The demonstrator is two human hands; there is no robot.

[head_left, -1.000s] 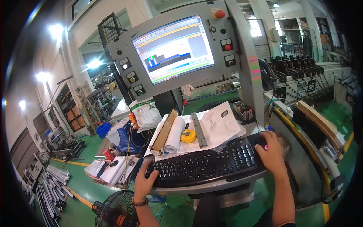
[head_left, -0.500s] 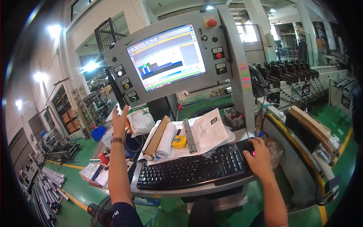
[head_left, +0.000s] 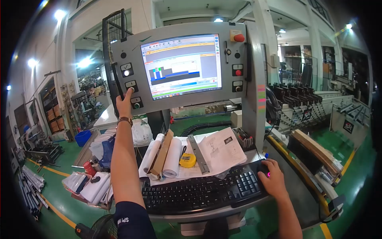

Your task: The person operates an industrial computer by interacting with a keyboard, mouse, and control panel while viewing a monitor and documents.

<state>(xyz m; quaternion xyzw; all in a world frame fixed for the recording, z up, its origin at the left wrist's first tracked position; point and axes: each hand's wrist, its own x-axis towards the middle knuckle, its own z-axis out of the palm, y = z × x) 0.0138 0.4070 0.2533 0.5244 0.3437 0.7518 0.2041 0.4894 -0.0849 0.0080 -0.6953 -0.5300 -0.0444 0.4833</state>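
My left hand (head_left: 124,105) is raised to the lower left edge of the grey control panel (head_left: 187,102). One digit touches the yellow push button (head_left: 131,90); the other fingers are partly hidden beside the black side handle (head_left: 115,81). The lit screen (head_left: 179,59) shows a stepped blue and grey drawing. Down at the right, my right hand (head_left: 273,178) rests curled over a dark computer mouse (head_left: 262,169) with a pink glow at its side. A black keyboard (head_left: 195,194) lies left of the mouse.
Papers (head_left: 223,149), paper rolls (head_left: 172,157), a cardboard strip (head_left: 161,155), a yellow tape measure (head_left: 187,160) and a metal bar (head_left: 197,154) lie behind the keyboard. A red emergency stop (head_left: 238,38) tops the panel's right side. A fan (head_left: 104,227) stands at lower left.
My left hand has risen from below the panel to its yellow button. The view has shifted, so the panel appears more level. My right hand stays on the mouse.
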